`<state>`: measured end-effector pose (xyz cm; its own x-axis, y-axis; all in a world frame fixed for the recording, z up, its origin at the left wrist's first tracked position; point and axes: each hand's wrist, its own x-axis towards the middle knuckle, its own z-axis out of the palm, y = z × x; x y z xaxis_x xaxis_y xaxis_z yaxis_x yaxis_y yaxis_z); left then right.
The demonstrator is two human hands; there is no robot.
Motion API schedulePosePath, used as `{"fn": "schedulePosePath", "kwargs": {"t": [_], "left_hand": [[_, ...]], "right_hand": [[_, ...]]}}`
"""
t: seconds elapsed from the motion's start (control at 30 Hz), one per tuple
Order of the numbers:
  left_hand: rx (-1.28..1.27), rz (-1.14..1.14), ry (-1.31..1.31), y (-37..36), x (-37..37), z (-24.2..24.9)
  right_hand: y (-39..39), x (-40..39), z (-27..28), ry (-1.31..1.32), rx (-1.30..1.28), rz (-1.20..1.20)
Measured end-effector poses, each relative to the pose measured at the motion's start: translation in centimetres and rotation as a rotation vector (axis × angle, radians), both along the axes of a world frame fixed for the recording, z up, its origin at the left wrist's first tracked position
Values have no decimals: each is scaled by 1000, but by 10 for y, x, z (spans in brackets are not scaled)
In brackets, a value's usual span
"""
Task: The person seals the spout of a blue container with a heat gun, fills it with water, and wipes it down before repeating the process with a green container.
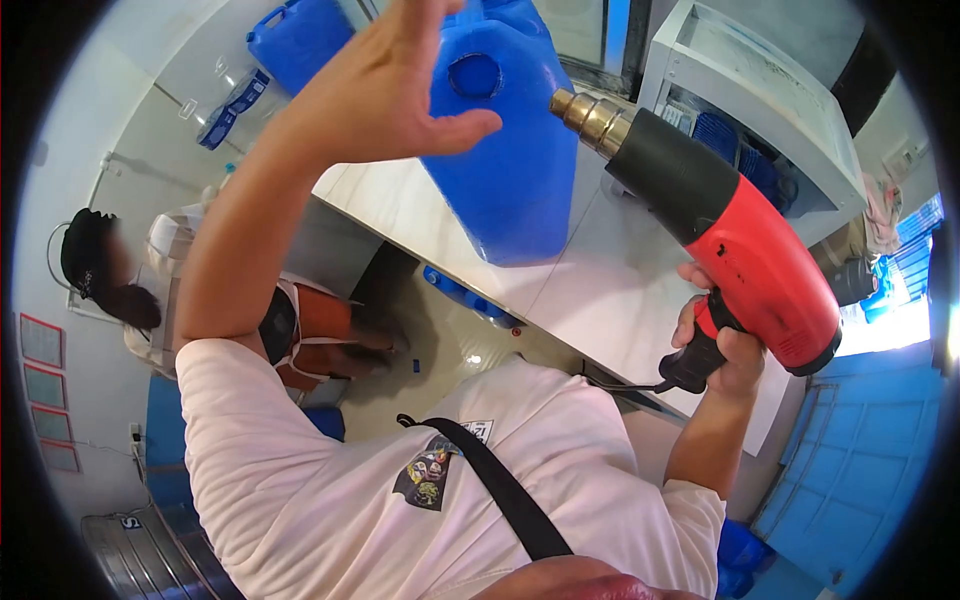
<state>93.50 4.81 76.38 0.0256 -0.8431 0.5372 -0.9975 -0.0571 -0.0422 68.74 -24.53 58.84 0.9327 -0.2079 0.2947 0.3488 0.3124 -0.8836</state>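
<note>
A red and black heat gun (745,235) is gripped at its black handle by my right hand (728,345), with fingers wrapped around it. Its brass-coloured nozzle (595,120) points left, right by the side of a large blue plastic jug (510,185). The jug stands on the white tiled counter (590,290) and has a round recess (475,76) near its top. My left hand (410,95) is raised over the jug's left side, its thumb stretched out apart from the fingers, whose tips run past the top edge of the view.
Another blue jug (300,42) and a clear bottle with a blue label (232,110) are at the upper left. A white cabinet (765,85) stands on the counter's right. To the left is another person (310,325). The heat gun's cord (630,386) hangs by the counter edge.
</note>
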Motion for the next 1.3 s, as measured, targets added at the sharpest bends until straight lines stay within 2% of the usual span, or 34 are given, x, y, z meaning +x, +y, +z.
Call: {"fn": "schedulePosePath", "kwargs": {"t": [0.03,0.1,0.13,0.2,0.23,0.3,0.33,0.4,0.53,0.6,0.63,0.67,0.73,0.77,0.83,0.87,0.93,0.97,1.0,1.03,1.1,1.13,1.2,1.27,1.3], "left_hand": [[5,8,-2,3,-9,5],[75,451,5,6,-25,10],[79,462,4,7,-30,10],[49,528,192,7,-37,8],[50,539,190,4,-42,6],[16,598,344,-7,-52,0],[14,610,340,-11,-50,-6],[30,172,145,-21,-42,-15],[-88,270,98,-32,-61,-8],[-36,898,-315,-41,-76,0],[161,1110,-185,-43,-78,2],[162,1099,-180,-42,-75,0],[223,900,-187,-37,-64,-5],[226,889,-190,-38,-64,-3],[165,702,-356,-37,-65,2],[165,703,-361,-39,-61,6],[53,1032,-234,-43,-39,17],[90,1138,43,-49,-24,25],[84,1133,45,-60,-14,40],[268,1211,509,-73,-6,60],[452,1231,979,-72,6,70],[453,1199,839,-62,17,66],[459,1121,554,-39,47,50],[480,1036,290,-15,73,37],[493,1025,297,-1,78,38]], "right_hand": [[-4,1,1,-9,5,18],[-9,5,5,-19,18,46],[-11,10,9,-22,17,69],[-13,20,19,-27,18,104],[-15,26,23,-29,-8,122],[-25,31,31,-34,-34,153],[-29,32,35,-17,-71,139],[-40,33,43,-7,-109,138],[-72,34,64,-3,-33,39],[-96,36,77,-30,-24,-69],[-111,39,83,-49,-49,-63],[-128,43,92,-50,-109,-70],[-161,52,104,29,-255,-195],[-171,55,113,31,-251,-205],[-186,66,128,213,-565,-486],[-193,73,135,208,-562,-486],[-203,87,149,201,-1056,-624],[-206,97,159,254,-1174,-590],[-207,107,169,311,-1293,-555],[-212,123,174,311,-1297,-566],[-227,153,177,518,-1646,-469],[-233,160,174,519,-1651,-486],[-244,169,162,417,-1881,-562],[-231,139,167,503,-1777,-521],[-240,129,162,237,-1812,-749]]}}
